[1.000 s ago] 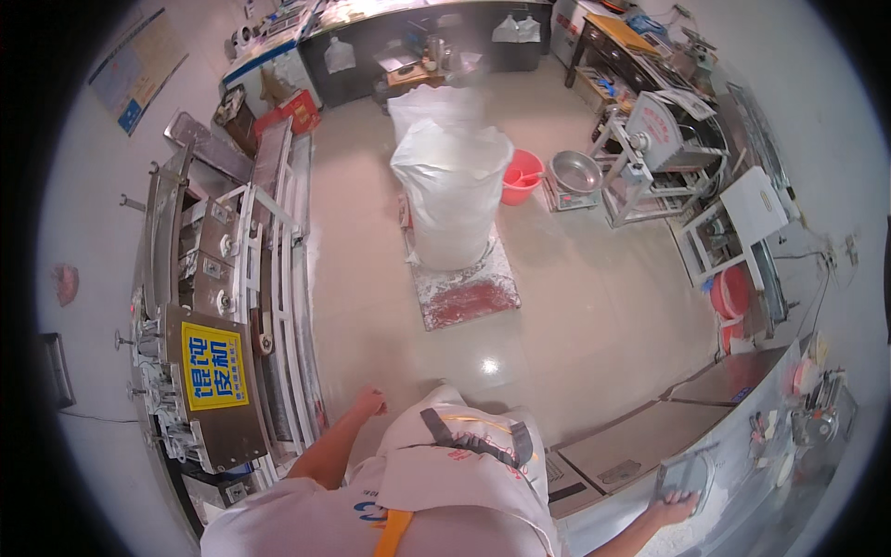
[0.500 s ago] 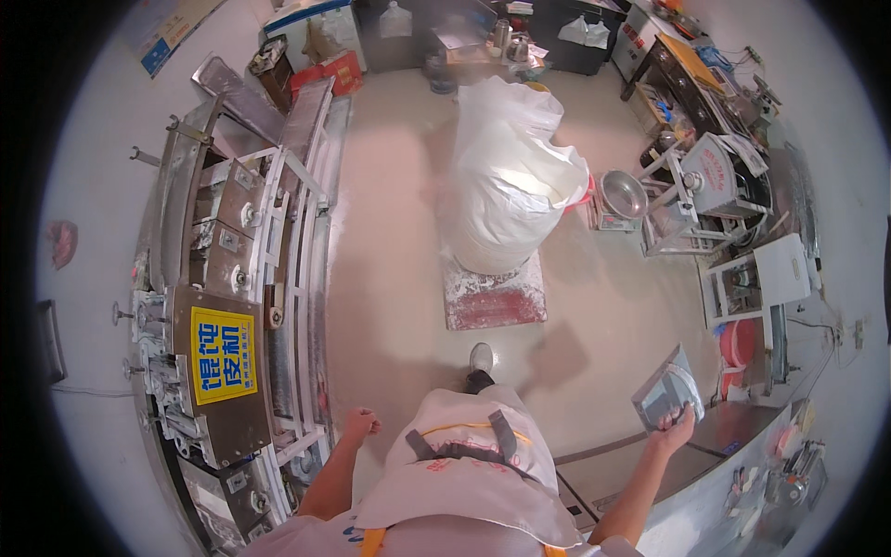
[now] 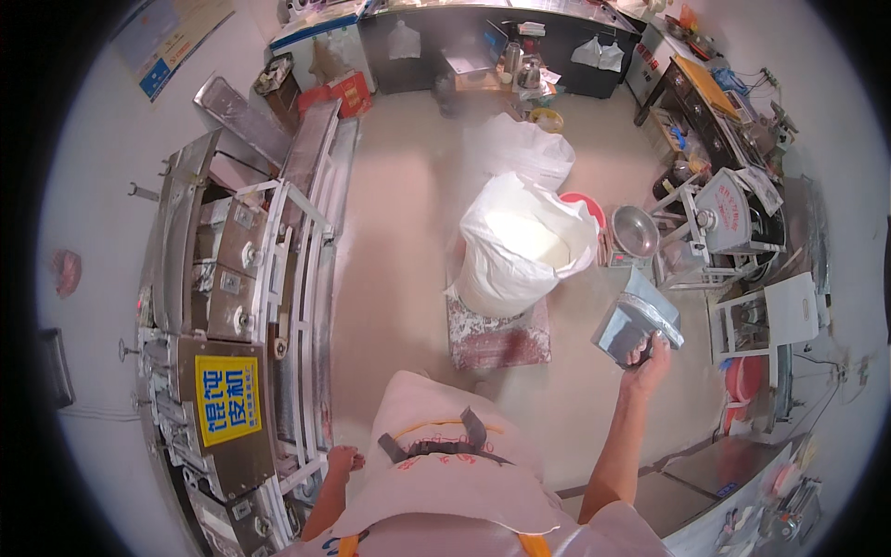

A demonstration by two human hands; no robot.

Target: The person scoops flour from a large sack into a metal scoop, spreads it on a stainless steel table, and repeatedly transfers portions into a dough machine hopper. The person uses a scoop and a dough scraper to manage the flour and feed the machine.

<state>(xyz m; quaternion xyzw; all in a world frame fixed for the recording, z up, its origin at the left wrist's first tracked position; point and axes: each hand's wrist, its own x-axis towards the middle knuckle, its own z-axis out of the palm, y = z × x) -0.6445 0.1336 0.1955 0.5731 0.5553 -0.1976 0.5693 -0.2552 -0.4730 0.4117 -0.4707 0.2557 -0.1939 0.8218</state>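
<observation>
My right hand (image 3: 647,357) grips a shiny metal scoop (image 3: 635,314) with a flat, squarish pan. It is held up at the right, between me and a metal bowl (image 3: 635,231) on a scale (image 3: 631,261). Ahead stands a large open white sack (image 3: 501,269), its top folded back around white powder (image 3: 531,243). The sack rests on a low board (image 3: 499,336) with worn red and white paint. My left hand (image 3: 345,459) hangs low beside my apron, its fingers curled in, and nothing shows in it.
A long metal machine (image 3: 227,464) with a yellow sign lines the left side. Behind the open sack is another white sack (image 3: 520,148), with a red basin (image 3: 585,208) beside it. White-framed machines (image 3: 729,218) stand along the right wall. A dark counter (image 3: 432,60) crosses the far end.
I have moved forward, so the sack and bowl appear nearer and the powder inside shows more. My right hand has carried the scoop forward toward the bowl and sack. My left hand has swung back.
</observation>
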